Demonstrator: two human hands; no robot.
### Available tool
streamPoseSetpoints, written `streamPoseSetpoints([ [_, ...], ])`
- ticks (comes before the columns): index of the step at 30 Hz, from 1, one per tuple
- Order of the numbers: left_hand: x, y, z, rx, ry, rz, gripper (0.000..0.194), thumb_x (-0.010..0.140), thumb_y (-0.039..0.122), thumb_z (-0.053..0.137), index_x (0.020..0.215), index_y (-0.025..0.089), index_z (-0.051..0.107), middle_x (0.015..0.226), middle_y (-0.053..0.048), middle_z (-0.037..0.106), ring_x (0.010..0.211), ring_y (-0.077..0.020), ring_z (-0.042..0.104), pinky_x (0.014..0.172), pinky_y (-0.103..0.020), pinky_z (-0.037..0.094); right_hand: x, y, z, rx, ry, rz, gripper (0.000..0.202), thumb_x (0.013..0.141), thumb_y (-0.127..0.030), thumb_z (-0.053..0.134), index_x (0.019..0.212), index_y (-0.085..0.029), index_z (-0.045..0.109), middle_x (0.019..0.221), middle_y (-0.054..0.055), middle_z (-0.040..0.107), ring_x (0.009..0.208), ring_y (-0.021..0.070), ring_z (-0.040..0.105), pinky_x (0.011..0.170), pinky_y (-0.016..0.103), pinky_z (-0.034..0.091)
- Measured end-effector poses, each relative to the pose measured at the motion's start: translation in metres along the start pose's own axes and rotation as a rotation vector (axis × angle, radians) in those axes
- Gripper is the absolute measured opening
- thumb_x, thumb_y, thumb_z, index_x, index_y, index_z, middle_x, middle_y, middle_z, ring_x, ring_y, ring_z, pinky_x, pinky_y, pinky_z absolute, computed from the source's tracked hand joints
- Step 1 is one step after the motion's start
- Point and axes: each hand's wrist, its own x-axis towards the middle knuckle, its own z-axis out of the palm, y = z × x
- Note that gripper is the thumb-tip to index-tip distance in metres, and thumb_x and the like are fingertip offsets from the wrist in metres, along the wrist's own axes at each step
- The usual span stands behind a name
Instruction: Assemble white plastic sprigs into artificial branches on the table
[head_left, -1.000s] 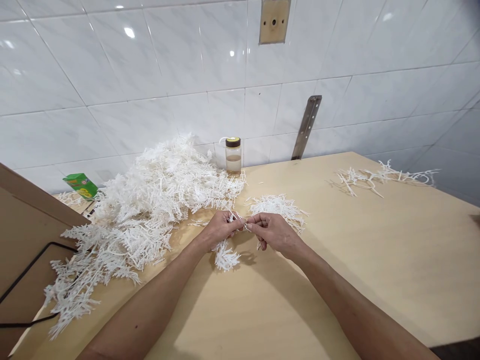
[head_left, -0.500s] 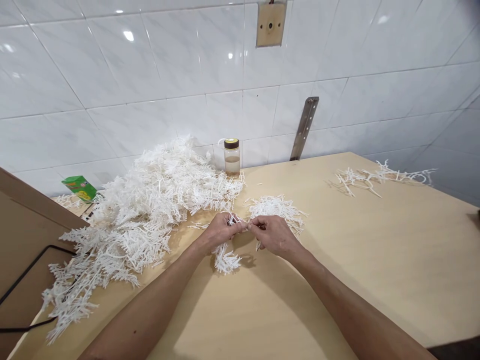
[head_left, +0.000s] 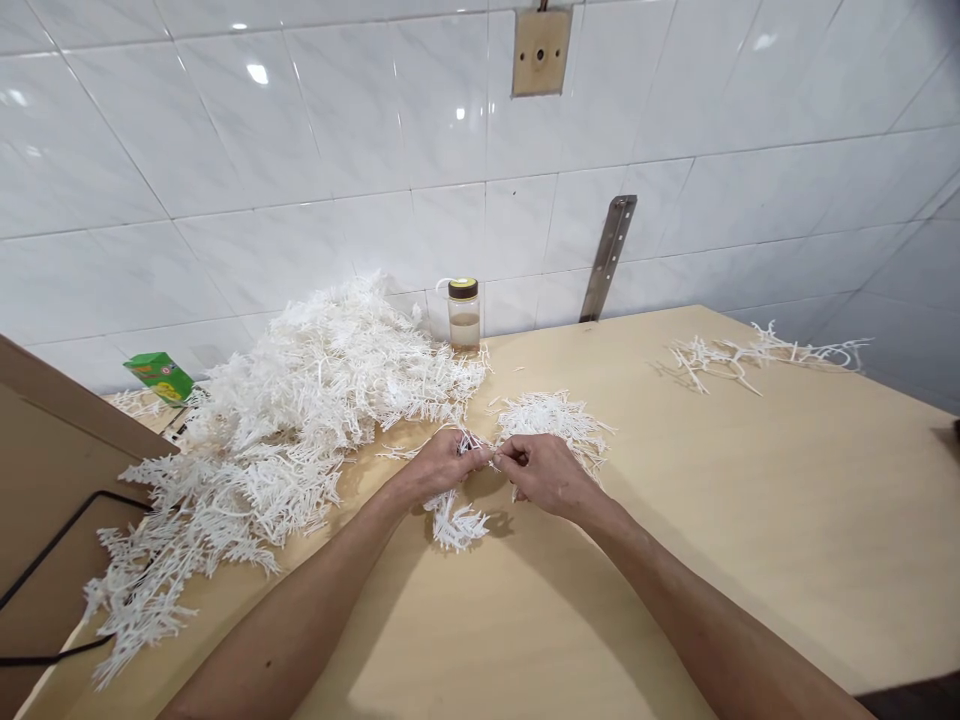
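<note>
A white branching plastic sprig (head_left: pixel 457 527) is held in my left hand (head_left: pixel 444 463), its fingers closed, with the feathery end hanging below the palm. My right hand (head_left: pixel 546 470) pinches the tip of the same sprig, thumb against forefinger, close to my left fingertips. Just behind my right hand lies a small heap of short white pieces (head_left: pixel 555 418). To the left, a large pile of similar white sprigs (head_left: pixel 322 375) spreads over the table.
A lidded bottle (head_left: pixel 465 318) stands by the tiled wall. Bare white stems (head_left: pixel 739 355) lie at the right back. At left are a green box (head_left: pixel 160 377) and a brown cardboard box (head_left: pixel 60 460). A metal bracket (head_left: pixel 609 258) leans at the wall behind the table (head_left: pixel 750 520).
The sprig's hanging end has swung slightly to the right. Both hands keep nearly the same place and grip.
</note>
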Motion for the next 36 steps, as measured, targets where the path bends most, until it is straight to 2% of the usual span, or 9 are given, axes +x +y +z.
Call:
streamPoseSetpoints([
  [5, 0.001, -0.004, 0.002, 0.056, 0.105, 0.009, 0.042, 0.077, 0.053, 0.059, 0.062, 0.018, 0.041, 0.059, 0.005, 0.036, 0.056, -0.0091, 0.031, 0.050, -0.023, 0.024, 0.000, -0.001, 0.021, -0.292, 0.250, -0.148, 0.017, 0.082, -0.017, 0.051, 0.067, -0.019, 0.060, 0.070, 0.003, 0.064, 0.063, 0.0143, 0.056, 0.059, 0.025, 0.036],
  [8, 0.002, -0.007, 0.004, 0.061, 0.141, -0.023, 0.039, 0.075, 0.050, 0.061, 0.063, 0.018, 0.044, 0.059, 0.005, 0.037, 0.057, -0.0097, 0.032, 0.051, -0.023, 0.024, 0.003, -0.002, 0.026, -0.235, 0.243, -0.079, 0.017, 0.082, -0.019, 0.052, 0.068, -0.019, 0.062, 0.069, 0.002, 0.065, 0.061, 0.0144, 0.055, 0.058, 0.025, 0.037],
  [11, 0.002, -0.007, 0.007, 0.007, 0.112, 0.005, 0.035, 0.074, 0.048, 0.063, 0.066, 0.016, 0.050, 0.061, 0.004, 0.041, 0.059, -0.0107, 0.037, 0.053, -0.023, 0.027, 0.007, 0.000, 0.018, -0.163, 0.215, 0.092, 0.018, 0.079, -0.021, 0.053, 0.065, -0.020, 0.064, 0.066, 0.002, 0.067, 0.060, 0.0159, 0.058, 0.058, 0.026, 0.039],
  [13, 0.001, -0.006, 0.011, -0.035, 0.101, 0.058, 0.033, 0.076, 0.046, 0.062, 0.070, 0.015, 0.054, 0.063, 0.003, 0.044, 0.061, -0.0109, 0.039, 0.055, -0.023, 0.030, 0.009, 0.004, 0.009, -0.212, 0.260, 0.150, 0.017, 0.078, -0.020, 0.053, 0.065, -0.020, 0.065, 0.068, 0.003, 0.068, 0.064, 0.0181, 0.060, 0.061, 0.028, 0.041],
  [15, 0.002, -0.005, 0.013, -0.049, 0.134, 0.078, 0.033, 0.077, 0.046, 0.062, 0.071, 0.014, 0.056, 0.062, 0.003, 0.045, 0.060, -0.0105, 0.040, 0.056, -0.023, 0.031, 0.011, 0.010, -0.001, -0.218, 0.318, 0.142, 0.017, 0.079, -0.022, 0.053, 0.069, -0.020, 0.066, 0.072, 0.003, 0.070, 0.069, 0.0196, 0.062, 0.066, 0.030, 0.042],
  [19, 0.004, -0.006, 0.011, -0.103, 0.185, 0.066, 0.038, 0.076, 0.051, 0.064, 0.072, 0.013, 0.060, 0.063, 0.003, 0.049, 0.059, -0.0102, 0.041, 0.056, -0.023, 0.034, 0.011, 0.016, -0.011, -0.003, 0.386, 0.076, 0.020, 0.082, -0.034, 0.056, 0.087, -0.021, 0.070, 0.087, 0.003, 0.072, 0.076, 0.0186, 0.064, 0.072, 0.030, 0.046],
  [22, 0.005, -0.008, 0.008, -0.138, 0.171, 0.085, 0.041, 0.075, 0.054, 0.065, 0.072, 0.013, 0.060, 0.064, 0.002, 0.051, 0.061, -0.0105, 0.044, 0.056, -0.023, 0.035, 0.008, 0.011, -0.013, 0.140, 0.333, 0.064, 0.029, 0.085, -0.042, 0.055, 0.096, -0.020, 0.071, 0.080, 0.003, 0.070, 0.069, 0.0167, 0.060, 0.065, 0.028, 0.045],
  [29, 0.004, -0.011, 0.007, -0.215, 0.214, -0.067, 0.042, 0.073, 0.056, 0.067, 0.067, 0.015, 0.055, 0.049, 0.006, 0.041, 0.046, -0.0071, 0.033, 0.047, -0.023, 0.023, 0.003, 0.004, -0.012, 0.379, -0.016, 0.045, 0.036, 0.083, -0.045, 0.057, 0.101, -0.018, 0.072, 0.063, -0.001, 0.060, 0.049, 0.0090, 0.043, 0.047, 0.023, 0.032],
  [36, 0.006, -0.013, 0.009, -0.410, 0.212, -0.129, 0.043, 0.068, 0.053, 0.072, 0.060, 0.014, 0.057, 0.045, 0.004, 0.041, 0.042, -0.0062, 0.032, 0.044, -0.024, 0.018, 0.003, -0.001, -0.004, 0.384, 0.058, 0.071, 0.028, 0.078, -0.043, 0.066, 0.092, -0.019, 0.071, 0.075, 0.002, 0.069, 0.052, 0.0105, 0.052, 0.049, 0.024, 0.039],
])
